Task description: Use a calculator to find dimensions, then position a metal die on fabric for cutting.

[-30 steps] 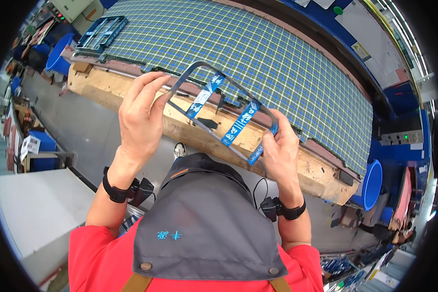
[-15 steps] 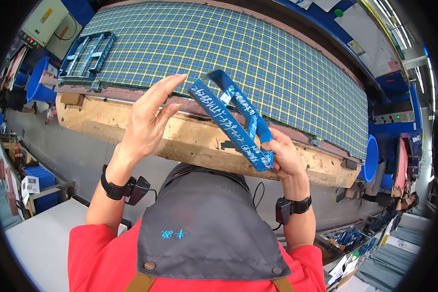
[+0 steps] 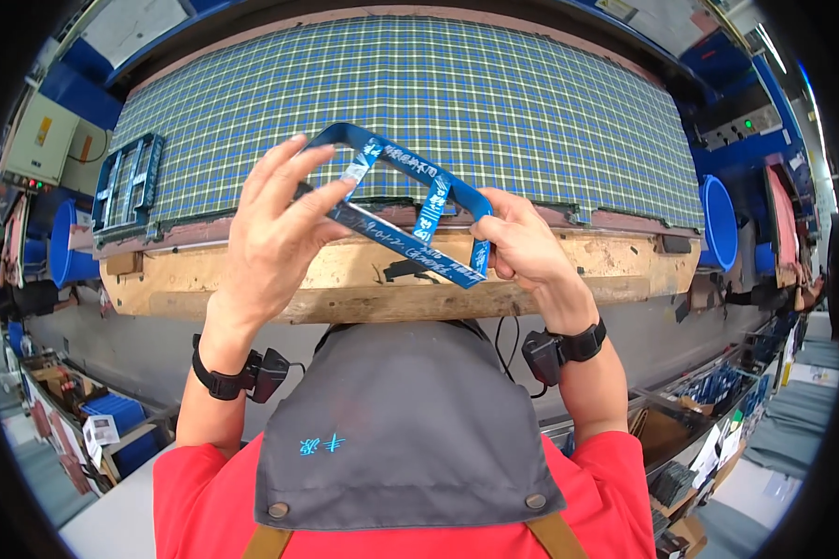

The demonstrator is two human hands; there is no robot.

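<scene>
A blue metal cutting die (image 3: 403, 246), an open frame with crossbars and white handwriting, is held tilted above the table's near edge. My right hand (image 3: 531, 244) pinches its right end, thumb on the near side. My left hand (image 3: 275, 228) is at the other end, with its fingers and thumb around the frame's left wall; part of that contact is hidden. Beyond the die lies a stack of green, blue and white checked fabric (image 3: 438, 93). A second blue cutting die (image 3: 150, 177) rests on the fabric's left end.
A worn wooden ledge (image 3: 578, 265) runs along the table's near side. Blue bins stand at the left (image 3: 62, 242) and right (image 3: 720, 224) ends. A control panel (image 3: 744, 126) with a green light is at the far right. Shelves with boxes flank me.
The cutting die has turned flatter, showing more of its inside. My left hand has come onto its left end; my right hand still grips the right end. The head view has shifted.
</scene>
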